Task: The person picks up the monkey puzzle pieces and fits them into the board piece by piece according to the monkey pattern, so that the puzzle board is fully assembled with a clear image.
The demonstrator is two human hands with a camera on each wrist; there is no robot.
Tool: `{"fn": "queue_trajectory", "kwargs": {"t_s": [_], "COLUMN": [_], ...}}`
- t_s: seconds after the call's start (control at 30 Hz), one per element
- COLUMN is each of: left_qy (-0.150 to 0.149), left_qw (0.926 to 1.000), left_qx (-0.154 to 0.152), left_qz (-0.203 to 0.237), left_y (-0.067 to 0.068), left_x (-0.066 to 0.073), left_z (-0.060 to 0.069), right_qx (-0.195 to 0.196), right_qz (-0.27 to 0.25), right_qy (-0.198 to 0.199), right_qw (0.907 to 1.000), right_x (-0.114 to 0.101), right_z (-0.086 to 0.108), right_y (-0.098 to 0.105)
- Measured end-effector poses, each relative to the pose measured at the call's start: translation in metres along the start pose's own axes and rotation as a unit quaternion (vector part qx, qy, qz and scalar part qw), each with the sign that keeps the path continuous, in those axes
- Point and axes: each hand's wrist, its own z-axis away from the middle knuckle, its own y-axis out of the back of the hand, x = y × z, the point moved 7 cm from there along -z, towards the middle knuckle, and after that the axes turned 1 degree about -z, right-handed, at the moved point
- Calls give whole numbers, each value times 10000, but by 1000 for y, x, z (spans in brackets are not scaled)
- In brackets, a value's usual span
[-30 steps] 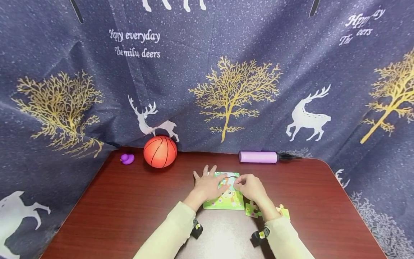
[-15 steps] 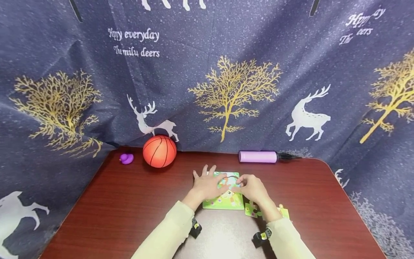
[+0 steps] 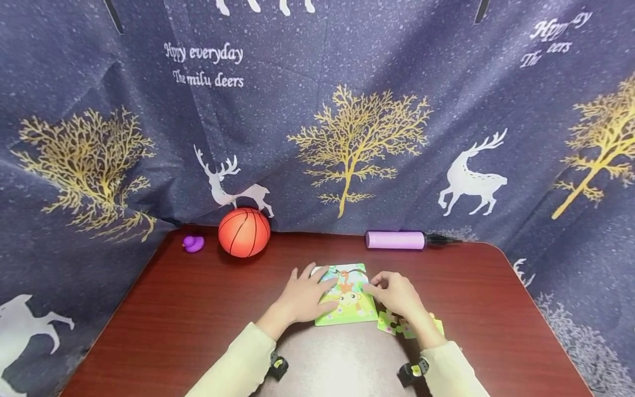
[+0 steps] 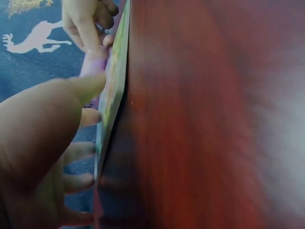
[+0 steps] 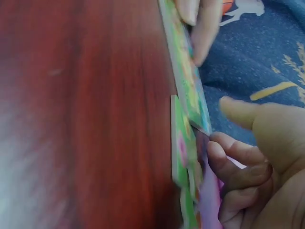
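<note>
On the reddish-brown tbl., head cam, we see the L hand spread over the monkey puzzle, the R hand by its R edge, pcs. nearby. L wrist cam: we see fingers straight, apart. R wrist cam: fingers loosely bent, thumb apart; contact w/ puzzle unclear.
</note>
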Motion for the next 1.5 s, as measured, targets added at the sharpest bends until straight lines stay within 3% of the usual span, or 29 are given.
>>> {"fn": "queue_trajectory", "kwargs": {"t_s": [0.17, 0.33, 0.47, 0.8, 1.5], "left_qy": [-322, -435, -428, -480, -463], "left_qw": [9995, 9989, 9989, 9982, 9967], "left_qx": [-5, -152, -191, -256, -517], "left_qz": [-56, -129, 83, 247, 414], "left_y": [3, 2, 1, -3, 1], "left_x": [1, -3, -8, -21, -28], "left_z": [28, 43, 41, 33, 29], "right_qx": [-123, -301, -327, -407, -390], "right_qz": [-17, 627, 1051, 1169, 799], "right_qy": [-123, -60, 225, 311, 371], "right_qw": [9998, 9976, 9937, 9918, 9953], "right_x": [15, 23, 20, 18, 9], "right_z": [23, 38, 44, 52, 57], "right_y": [14, 20, 19, 15, 13]}}
